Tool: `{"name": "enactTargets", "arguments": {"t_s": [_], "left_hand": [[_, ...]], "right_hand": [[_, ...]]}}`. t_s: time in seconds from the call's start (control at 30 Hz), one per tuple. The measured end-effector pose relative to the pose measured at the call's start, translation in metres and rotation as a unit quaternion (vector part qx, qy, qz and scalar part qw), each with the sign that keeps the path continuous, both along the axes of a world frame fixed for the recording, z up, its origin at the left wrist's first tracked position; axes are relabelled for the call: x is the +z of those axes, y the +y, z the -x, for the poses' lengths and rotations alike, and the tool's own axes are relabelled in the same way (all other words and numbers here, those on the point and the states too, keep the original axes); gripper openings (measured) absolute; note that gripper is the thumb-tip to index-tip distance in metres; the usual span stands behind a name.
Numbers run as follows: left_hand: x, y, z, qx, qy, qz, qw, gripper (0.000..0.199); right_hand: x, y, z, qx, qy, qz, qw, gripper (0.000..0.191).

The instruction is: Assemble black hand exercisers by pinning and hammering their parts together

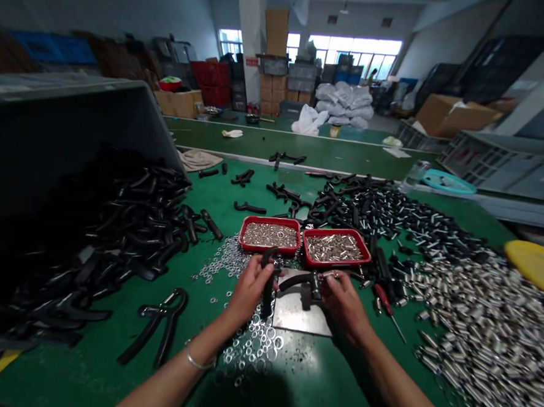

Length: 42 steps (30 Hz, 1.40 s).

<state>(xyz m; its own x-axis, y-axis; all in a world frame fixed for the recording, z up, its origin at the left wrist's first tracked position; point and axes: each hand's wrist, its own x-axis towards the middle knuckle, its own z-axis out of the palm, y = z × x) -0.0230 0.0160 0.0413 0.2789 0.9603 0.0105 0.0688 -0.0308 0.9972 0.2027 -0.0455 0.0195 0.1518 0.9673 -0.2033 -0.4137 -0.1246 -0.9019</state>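
My left hand (251, 286) is closed around a black plastic handle (267, 299) with a hooked top, held upright. My right hand (347, 303) pinches a small metal spring (327, 274) at the end of a second black handle (297, 281), which points left toward the first. Both parts hang over a flat metal plate (301, 312) on the green table. Behind my hands stand two red trays: the left tray (240, 237) holds tiny metal pieces, the right tray (368, 256) small metal pins. An A-shaped hand grip exerciser (162, 321) lies left of my left arm.
A grey bin (156, 112) of black handles lies tipped at left. Metal rings (257, 345) are scattered near my left wrist. At right are a red screwdriver (385, 301), heaped metal cylinders (491, 319), black-headed screws (392, 214) and a yellow lid (541, 270). A green conveyor belt (259, 144) runs behind.
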Motion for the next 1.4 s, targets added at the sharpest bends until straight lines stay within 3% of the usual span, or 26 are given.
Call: {"name": "enactTargets", "arguments": {"t_s": [0.07, 0.13, 0.27, 0.4, 0.47, 0.57, 0.7, 0.8, 1.0, 1.13, 1.27, 1.4], "left_hand": [[-0.002, -0.017, -0.019, -0.037, 0.015, -0.004, 0.999, 0.035], [-0.006, -0.029, -0.032, -0.074, 0.042, -0.02, 0.996, 0.033], [-0.016, -0.045, -0.045, -0.112, 0.049, -0.015, 0.992, 0.031], [-0.018, -0.051, -0.044, -0.071, -0.009, 0.063, 0.995, 0.035], [-0.015, -0.052, -0.041, -0.057, -0.013, 0.086, 0.995, 0.037], [-0.01, -0.053, -0.039, -0.046, 0.008, 0.084, 0.995, 0.035], [-0.005, -0.056, -0.04, -0.036, 0.054, 0.056, 0.996, 0.032], [0.0, -0.059, -0.041, -0.052, 0.126, 0.027, 0.99, 0.032], [0.009, -0.068, -0.04, -0.052, 0.29, -0.044, 0.955, 0.033], [0.009, -0.071, -0.038, -0.089, 0.277, -0.063, 0.955, 0.032], [0.005, -0.068, -0.039, -0.079, 0.263, -0.077, 0.958, 0.033], [-0.005, -0.065, -0.039, -0.094, 0.305, -0.104, 0.942, 0.036]], "right_hand": [[0.003, 0.001, 0.001, 0.017, 0.04, 0.019, 0.999, 0.031], [0.006, 0.0, 0.0, 0.049, 0.019, 0.037, 0.998, 0.032], [0.012, -0.004, -0.001, 0.076, -0.15, 0.021, 0.986, 0.032], [0.024, -0.011, -0.001, 0.034, -0.373, -0.05, 0.926, 0.03], [0.031, -0.015, 0.002, 0.05, -0.45, -0.079, 0.888, 0.029], [0.038, -0.02, 0.007, 0.097, -0.505, -0.104, 0.851, 0.029], [0.037, -0.024, 0.011, 0.113, -0.538, -0.104, 0.829, 0.028], [0.034, -0.028, 0.012, 0.114, -0.538, -0.089, 0.83, 0.025], [0.03, -0.043, 0.02, 0.041, -0.47, -0.069, 0.879, 0.029], [0.029, -0.049, 0.027, 0.007, -0.484, -0.085, 0.871, 0.023], [0.03, -0.045, 0.026, 0.001, -0.489, -0.094, 0.867, 0.021], [0.03, -0.04, 0.019, 0.055, -0.463, -0.094, 0.88, 0.02]]}}
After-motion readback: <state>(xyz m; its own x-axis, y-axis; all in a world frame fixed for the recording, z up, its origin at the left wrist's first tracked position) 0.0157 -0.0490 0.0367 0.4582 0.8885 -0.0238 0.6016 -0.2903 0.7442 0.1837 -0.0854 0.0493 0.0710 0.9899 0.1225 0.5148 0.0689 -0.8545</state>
